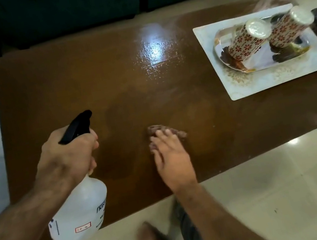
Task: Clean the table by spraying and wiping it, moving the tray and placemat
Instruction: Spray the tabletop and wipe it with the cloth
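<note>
The counter point(116, 80) is a large brown rectangular surface whose long axis runs left to right across the view; a wet, beaded patch shines at its far centre, which indicates spraying has been done there. The placemat point(239, 88), pale with a printed border, lies at the far right end of the counter, and the tray point(221, 36) rests on it, carrying two tall patterned cups point(245, 41). The spray bottle point(80, 209), translucent white with a black trigger head, is grasped at the neck by the left hand point(66, 157), fingers curled round it, nozzle directed toward the far centre. The right hand point(170, 153) lies flat with fingers extended, pressing a small brownish cloth point(168, 132) onto the counter near the front centre. The cloth is bunched and largely covered by the fingers. The wet patch lies directly ahead of the right hand, away from the body, and the right hand is the nearer of the two to it. The next wiping stroke therefore probably calls for a forward push along the counter's short axis. The placemat and tray sit well apart to the right of the cloth and still occupy an unwiped area.
</note>
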